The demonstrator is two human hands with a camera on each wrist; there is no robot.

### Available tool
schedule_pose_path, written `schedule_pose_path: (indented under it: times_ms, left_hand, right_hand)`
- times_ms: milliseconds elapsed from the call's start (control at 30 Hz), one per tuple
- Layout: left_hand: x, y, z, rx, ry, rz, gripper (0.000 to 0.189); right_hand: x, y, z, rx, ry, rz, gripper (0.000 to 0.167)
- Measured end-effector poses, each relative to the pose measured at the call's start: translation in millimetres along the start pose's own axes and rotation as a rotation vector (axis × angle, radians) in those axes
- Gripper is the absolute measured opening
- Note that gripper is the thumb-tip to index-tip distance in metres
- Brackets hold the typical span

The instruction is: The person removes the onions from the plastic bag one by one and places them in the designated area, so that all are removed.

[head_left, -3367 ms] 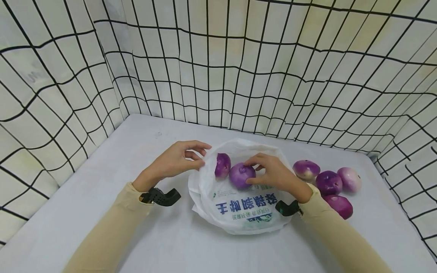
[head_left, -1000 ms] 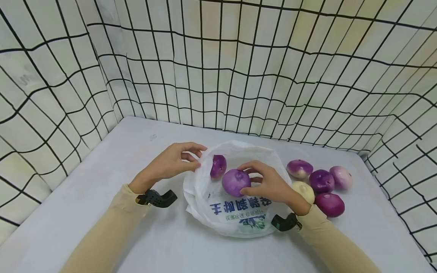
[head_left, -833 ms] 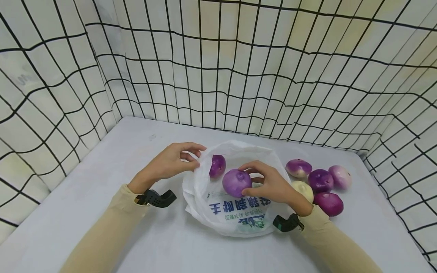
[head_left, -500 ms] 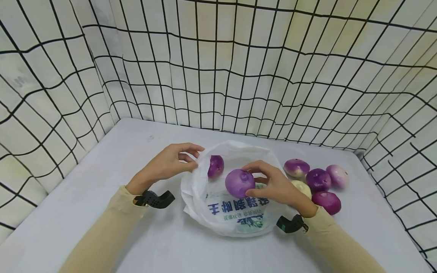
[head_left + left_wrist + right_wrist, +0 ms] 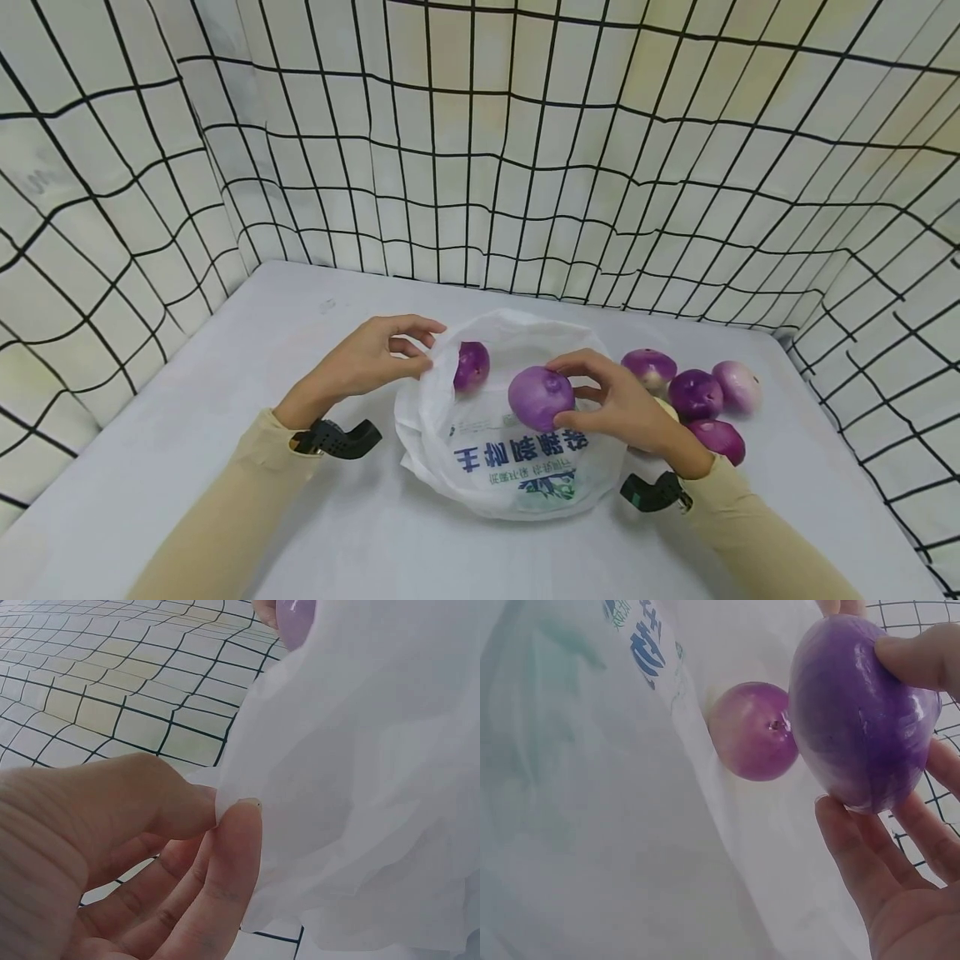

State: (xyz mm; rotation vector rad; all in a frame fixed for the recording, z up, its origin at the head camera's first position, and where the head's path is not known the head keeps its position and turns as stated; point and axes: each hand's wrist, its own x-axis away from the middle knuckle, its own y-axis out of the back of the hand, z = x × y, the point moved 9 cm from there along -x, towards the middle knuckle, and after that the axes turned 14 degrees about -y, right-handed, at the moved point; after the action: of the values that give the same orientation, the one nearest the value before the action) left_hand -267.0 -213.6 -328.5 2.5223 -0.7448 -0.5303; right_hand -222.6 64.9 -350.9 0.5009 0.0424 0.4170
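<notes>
My left hand (image 5: 367,354) pinches the rim of a white plastic bag (image 5: 480,492) between thumb and finger; the left wrist view shows the pinched film (image 5: 337,765) close up. Over the bag's open mouth, my right hand (image 5: 622,404) grips a purple onion (image 5: 538,398) between its thumb and fingers. In the right wrist view this onion (image 5: 859,712) looks glossy, with the thumb on one side and fingertips on the other. A second purple onion (image 5: 472,367) lies inside the bag, partly covered by the bag's left edge.
Right of the bag, several onions lie on the white table (image 5: 330,533), including a dark purple one (image 5: 696,394), a pale pink one (image 5: 737,386) and a yellowish one (image 5: 666,408) mostly behind my right hand. Black netting (image 5: 491,212) over pale walls encloses the table's back and sides.
The onion in my right hand has risen from inside the bag and moved right over its opening. My left hand keeps its pinch on the rim. The head view has shifted slightly.
</notes>
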Motion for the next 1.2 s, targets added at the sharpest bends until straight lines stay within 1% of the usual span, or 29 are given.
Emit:
schedule_pose_path:
  times_ms: [133, 267, 600, 933, 1067, 1200]
  left_hand:
    - [0.5, -0.3, 0.2, -0.004, 0.007, 0.001, 0.047]
    - [0.3, -0.8, -0.3, -0.007, 0.010, 0.004, 0.047]
    - [-0.1, -1.3, 0.3, -0.009, 0.018, 0.003, 0.048]
    - [-0.6, -1.1, -0.1, -0.005, 0.005, 0.001, 0.048]
    - [-0.7, -0.9, 0.6, -0.011, 0.005, 0.003, 0.048]
    - [-1.0, -0.9, 0.9, -0.012, 0.006, 0.004, 0.049]
  right_hand:
    - [2.5, 7, 1, 0.014, 0.004, -0.019, 0.063]
    - [4.8, 15, 0, 0.036, -0.010, -0.042, 0.063]
    - [12.0, 38, -10, 0.104, -0.082, -0.158, 0.063]
    - [23.4, 60, -21, 0.113, -0.154, -0.262, 0.064]
    - [27.9, 67, -24, 0.083, -0.153, -0.281, 0.064]
    - [34.9, 74, -26, 0.095, -0.157, -0.297, 0.064]
